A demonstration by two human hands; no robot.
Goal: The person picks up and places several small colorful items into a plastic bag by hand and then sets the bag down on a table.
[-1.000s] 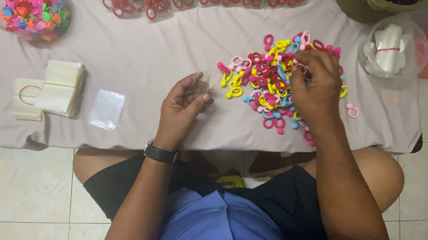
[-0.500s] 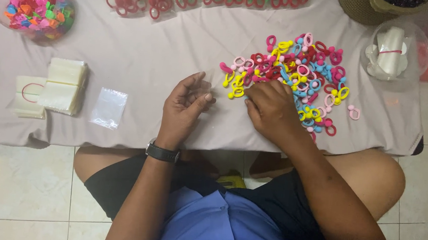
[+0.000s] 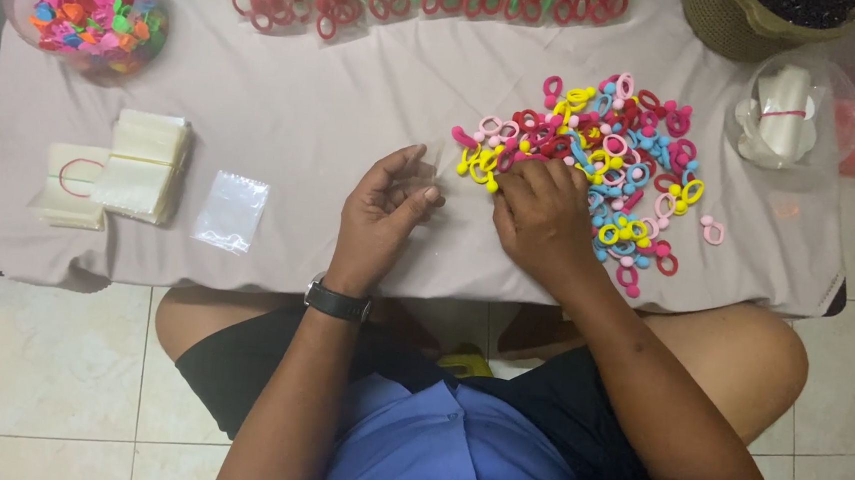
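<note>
Seated at a low counter [image 3: 286,110] draped in pale cloth, knees under its near edge. Left hand [image 3: 381,212] resting near centre, fingers loosely curled around what looks like a small clear bag, barely visible; hard to tell for certain. Right hand [image 3: 541,218] laid knuckles-up at the 7 o'clock edge of the heap of coloured hair ties [image 3: 602,177], fingertips [image 3: 512,181] touching a yellow tie [image 3: 483,164]; grip hidden beneath the palm, so clenched or released cannot be told. Heap spread loose at 2 o'clock from the left hand, red, pink, blue and yellow loops tangled together.

Likely trouble: loops hooked into one another, so pulling one could drag neighbours along and scatter them. Single pink tie [image 3: 713,230] already lying apart at 4 o'clock of the heap, close to the counter's near right edge; a sweep of the forearm could push it and others off onto the tiled floor [image 3: 37,373]. Thin bag prone to collapsing shut with only one hand steadying it. Spare flat clear bag [image 3: 231,210] at 9 o'clock and stacked bags [image 3: 142,165] beyond it light enough to slide on the cloth. Tub of colourful pieces [image 3: 88,6] at 10 o'clock well clear.
</note>
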